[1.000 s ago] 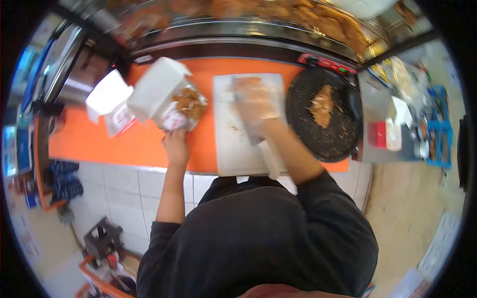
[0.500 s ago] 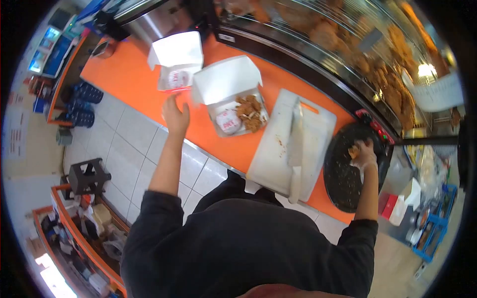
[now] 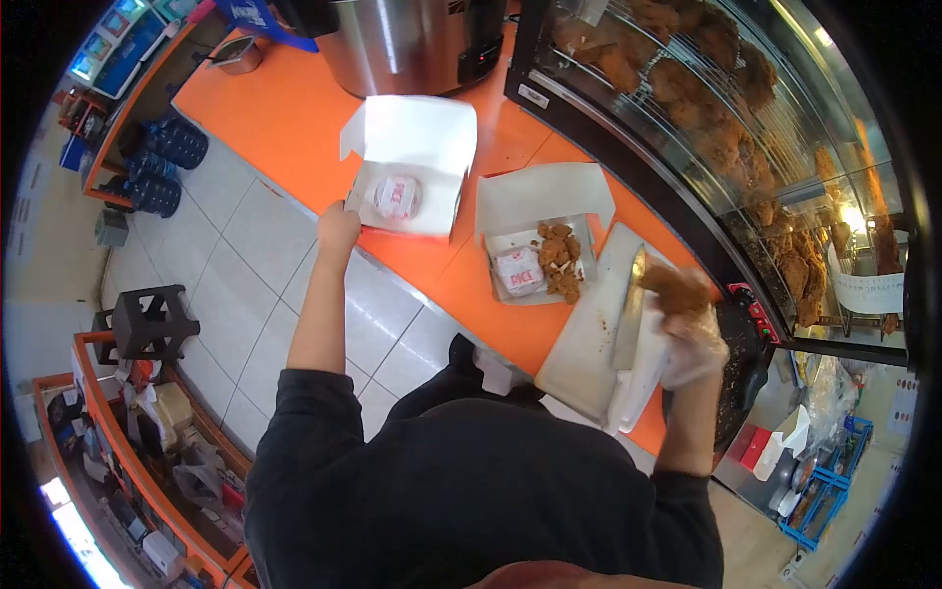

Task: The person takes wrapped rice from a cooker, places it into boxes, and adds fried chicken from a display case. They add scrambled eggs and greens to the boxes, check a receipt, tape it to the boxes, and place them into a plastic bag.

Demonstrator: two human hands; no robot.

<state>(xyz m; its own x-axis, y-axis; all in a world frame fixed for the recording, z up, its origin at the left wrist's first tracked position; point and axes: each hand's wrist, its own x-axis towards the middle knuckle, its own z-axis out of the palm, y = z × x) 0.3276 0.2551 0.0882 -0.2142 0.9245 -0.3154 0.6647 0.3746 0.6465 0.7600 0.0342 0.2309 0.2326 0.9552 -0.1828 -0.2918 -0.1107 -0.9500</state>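
My left hand point(image 3: 339, 228) grips the near edge of an open white takeaway box point(image 3: 407, 177) that holds a wrapped round item. My right hand point(image 3: 692, 344), in a clear plastic glove, holds a piece of fried chicken point(image 3: 675, 288) over the white cutting board point(image 3: 589, 344). A cleaver point(image 3: 628, 309) lies on that board just left of the chicken. Between the two hands sits a second open box point(image 3: 545, 236) with chopped fried chicken and a wrapped item in it.
The orange counter point(image 3: 285, 118) carries a steel pot point(image 3: 412, 44) at the back. A glass display case point(image 3: 726, 128) of fried chicken runs along the right. A dark round tray point(image 3: 738, 378) lies beyond the board. Tiled floor, a black stool point(image 3: 147, 319) and blue bottles point(image 3: 157, 162) lie left.
My right hand lifted a chicken piece off the dark tray and brought it over the cutting board. My left hand reached the far box and took hold of its edge.
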